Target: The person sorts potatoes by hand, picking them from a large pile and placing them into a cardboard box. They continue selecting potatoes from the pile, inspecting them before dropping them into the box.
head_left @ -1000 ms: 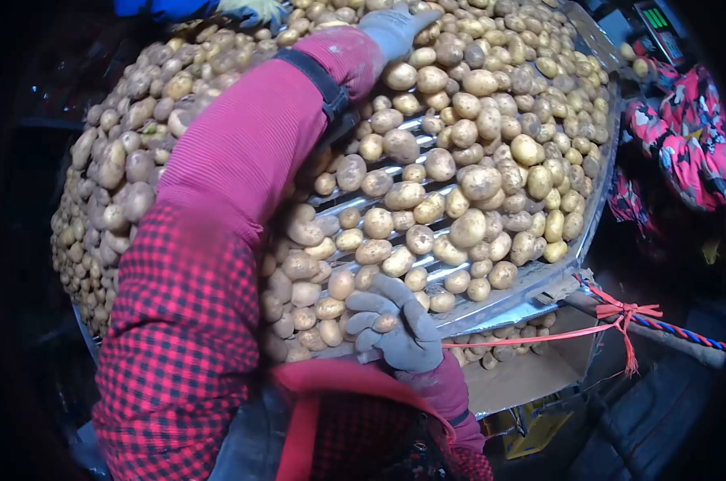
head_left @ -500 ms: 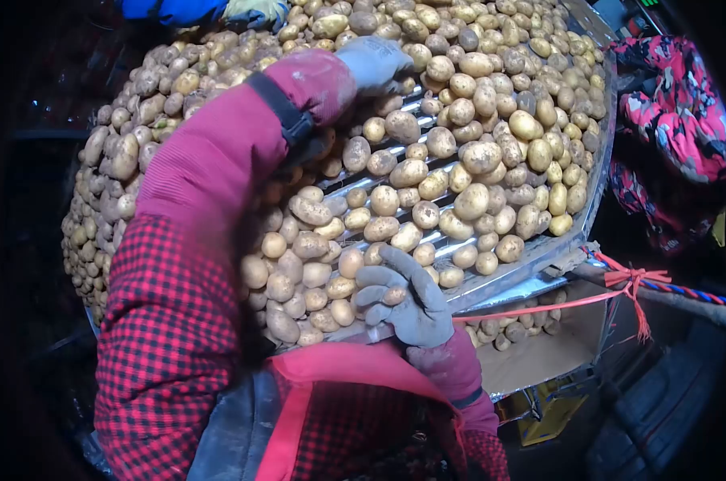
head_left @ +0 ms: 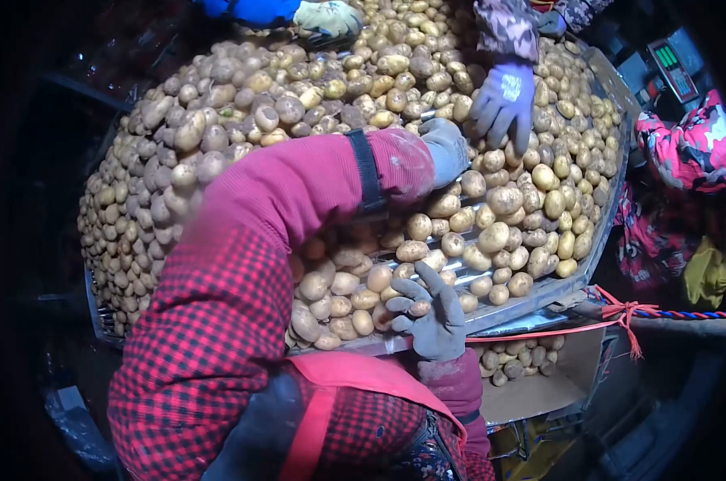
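A large heap of potatoes (head_left: 363, 282) lies on a metal roller table with bars showing between them. My left hand (head_left: 446, 151), in a grey-blue glove, reaches across the heap and touches potatoes near its middle; its fingers are mostly hidden. At the table's near edge, my right hand (head_left: 439, 321) is turned palm up in a grey glove. A small potato (head_left: 420, 308) sits within its curled fingers, while thumb and forefinger stretch outward.
A co-worker's purple-gloved hand (head_left: 503, 104) lies on the potatoes close to my left hand. Another person's pale glove (head_left: 328, 20) is at the far side. Below the right edge stands a cardboard box (head_left: 539, 394) with potatoes; a red string (head_left: 555, 329) crosses above it.
My left hand has moved right and nearer over the heap. A co-worker's purple-gloved hand has come into view. My right hand still holds the small potato. The view has shifted.
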The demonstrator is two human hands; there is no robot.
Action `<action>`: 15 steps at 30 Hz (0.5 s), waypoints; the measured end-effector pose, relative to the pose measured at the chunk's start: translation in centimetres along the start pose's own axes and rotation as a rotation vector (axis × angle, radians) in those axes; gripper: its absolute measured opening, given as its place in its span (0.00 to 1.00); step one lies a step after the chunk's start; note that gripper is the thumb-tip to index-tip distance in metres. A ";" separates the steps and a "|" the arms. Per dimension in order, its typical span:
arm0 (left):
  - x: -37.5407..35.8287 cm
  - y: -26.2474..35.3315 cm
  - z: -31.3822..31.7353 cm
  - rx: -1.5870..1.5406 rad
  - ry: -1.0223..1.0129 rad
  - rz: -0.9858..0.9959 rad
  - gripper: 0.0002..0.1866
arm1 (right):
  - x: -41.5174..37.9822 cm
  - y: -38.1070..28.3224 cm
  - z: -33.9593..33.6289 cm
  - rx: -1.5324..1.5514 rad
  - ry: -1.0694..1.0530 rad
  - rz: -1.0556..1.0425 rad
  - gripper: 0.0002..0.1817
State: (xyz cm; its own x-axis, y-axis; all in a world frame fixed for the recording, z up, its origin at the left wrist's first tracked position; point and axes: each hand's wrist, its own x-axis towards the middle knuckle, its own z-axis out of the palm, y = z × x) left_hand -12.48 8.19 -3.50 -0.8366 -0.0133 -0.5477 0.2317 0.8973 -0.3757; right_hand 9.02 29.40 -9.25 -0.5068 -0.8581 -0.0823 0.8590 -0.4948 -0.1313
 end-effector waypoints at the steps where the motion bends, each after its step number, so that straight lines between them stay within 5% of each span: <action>1: -0.7 0.0 0.2 -0.004 0.005 -0.008 0.18 | 0.2 0.4 -0.3 0.224 -0.034 0.012 0.33; 4: -2.4 -0.6 0.6 -0.023 0.151 0.074 0.23 | 0.0 0.1 -0.1 0.021 -0.006 -0.002 0.33; 14: -3.6 -2.1 3.7 -0.268 0.481 0.120 0.21 | 0.1 0.2 0.4 0.066 -0.008 -0.033 0.31; 15: -6.5 -3.2 0.7 -0.421 0.296 0.069 0.23 | 0.0 0.4 -0.1 0.077 -0.038 -0.045 0.31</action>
State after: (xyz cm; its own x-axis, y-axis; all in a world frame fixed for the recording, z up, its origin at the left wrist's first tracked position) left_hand -7.42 5.11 0.69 -0.9450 0.1233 -0.3028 0.1228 0.9922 0.0208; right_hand 9.31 29.23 -9.44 -0.5434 -0.8385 -0.0399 0.8390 -0.5410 -0.0574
